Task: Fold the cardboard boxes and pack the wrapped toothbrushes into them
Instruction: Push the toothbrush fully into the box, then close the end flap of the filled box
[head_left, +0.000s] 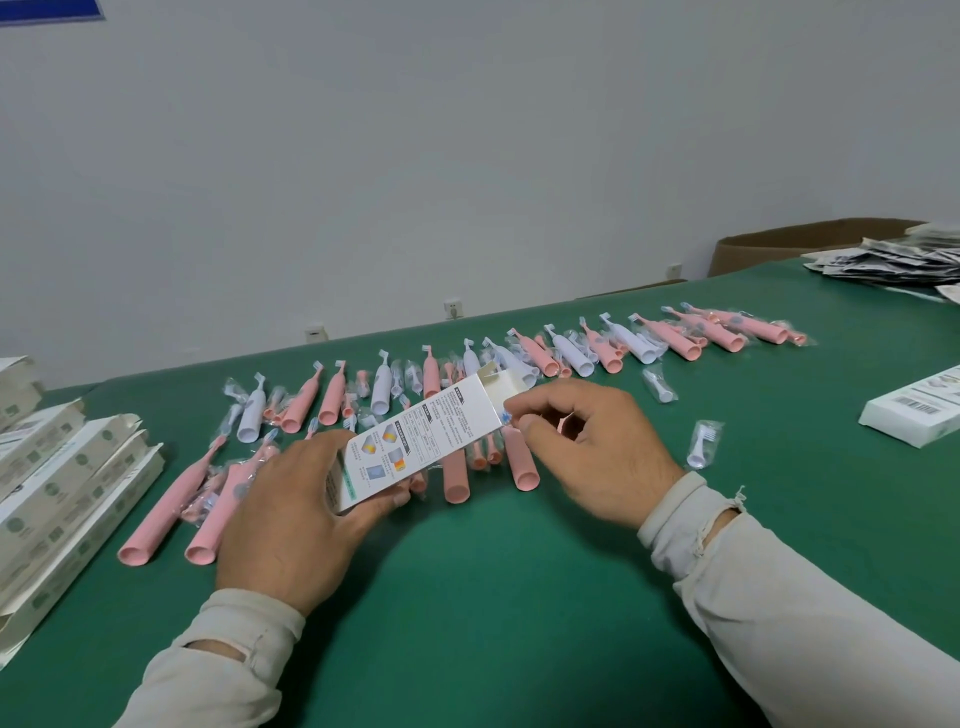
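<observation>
A green-covered surface (519, 597) carries a long row of wrapped toothbrushes (519, 364), pink and white. Left of that row lie stacked white boxes (62, 493). Right of the row rests a single white box (909, 415), with a heap of flat dark printed packs (893, 262) beyond it. Two loose brush heads (704, 444) lie between the row and the single box.

there was one view only, from a wide-angle camera worn on the person's head. it looked forward and down across the green table (519, 597), tilted so that the far table edge ran uphill to the right. the camera sat close: the left hand (291, 519) and right hand (587, 447) filled the lower middle, with both sleeves running off the bottom edge. the pale wall (415, 156) beyond took the upper half. straight lines bowed near the frame's borders.
</observation>
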